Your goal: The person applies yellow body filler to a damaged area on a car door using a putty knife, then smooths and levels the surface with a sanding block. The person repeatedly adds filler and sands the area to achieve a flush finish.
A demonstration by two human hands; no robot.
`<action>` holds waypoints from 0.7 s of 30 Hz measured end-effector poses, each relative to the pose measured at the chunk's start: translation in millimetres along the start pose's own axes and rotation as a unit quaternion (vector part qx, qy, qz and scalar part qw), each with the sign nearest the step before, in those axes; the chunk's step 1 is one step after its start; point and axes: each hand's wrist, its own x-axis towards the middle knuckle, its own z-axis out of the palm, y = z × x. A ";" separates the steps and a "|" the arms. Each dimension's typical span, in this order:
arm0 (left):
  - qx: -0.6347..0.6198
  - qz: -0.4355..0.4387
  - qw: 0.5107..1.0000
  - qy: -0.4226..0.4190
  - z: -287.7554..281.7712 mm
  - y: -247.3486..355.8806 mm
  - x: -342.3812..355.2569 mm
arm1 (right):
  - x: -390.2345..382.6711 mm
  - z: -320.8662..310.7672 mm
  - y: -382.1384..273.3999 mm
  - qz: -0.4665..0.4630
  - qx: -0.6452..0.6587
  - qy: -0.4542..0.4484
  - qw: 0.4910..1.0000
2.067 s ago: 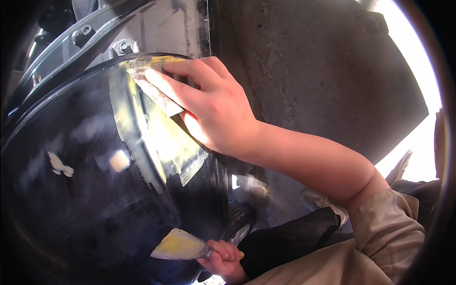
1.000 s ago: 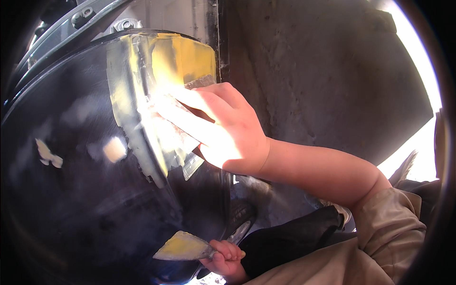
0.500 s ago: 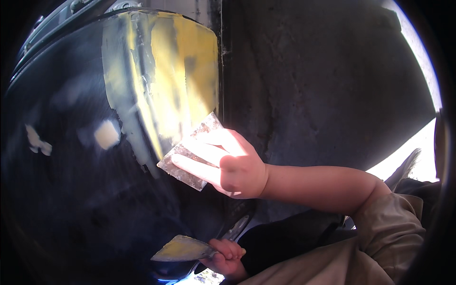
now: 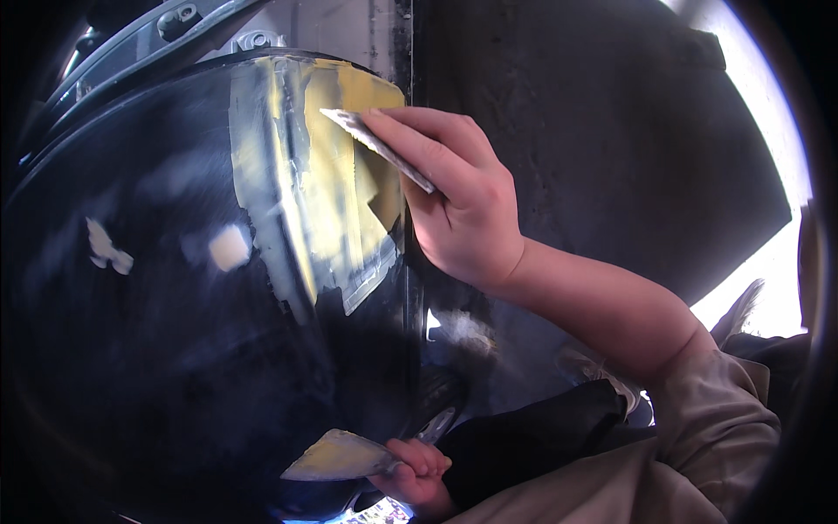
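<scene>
My right hand (image 4: 471,205) grips a thin flat metal spreader (image 4: 377,148) between thumb and fingers. The plate is tilted nearly edge-on, over the upper right part of a yellow filler patch (image 4: 327,196); whether it touches the surface I cannot tell. That patch lies in streaks down a curved dark vehicle panel (image 4: 166,358), with a ragged lower end. Low in view, my left hand (image 4: 419,472) is closed round the handle of a putty knife (image 4: 339,458). Yellow filler coats its broad blade, which points left.
Two pale spots, a square one (image 4: 230,248) and an irregular one (image 4: 108,246), mark the panel at left. Grey metal framework (image 4: 175,26) runs along the top left. A large dark panel (image 4: 594,131) stands at right, beyond a vertical gap. My clothed legs (image 4: 524,428) are below.
My right hand has moved up the patch, and the spreader has turned from face-on to nearly edge-on. The patch's lower end is uncovered. My left hand and its putty knife have barely moved.
</scene>
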 end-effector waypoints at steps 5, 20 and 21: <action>0.006 -0.001 1.000 0.003 4.1 -1.8 4.1 | 25.6 15.6 16.8 0.067 0.014 0.024 0.997; -0.014 -0.026 1.000 0.009 3.1 -2.5 9.5 | -41.3 12.7 -2.8 -0.007 -0.001 -0.059 0.998; -0.019 -0.033 0.999 0.027 -0.1 -3.0 6.3 | -47.8 13.9 -4.9 -0.005 0.002 -0.062 0.998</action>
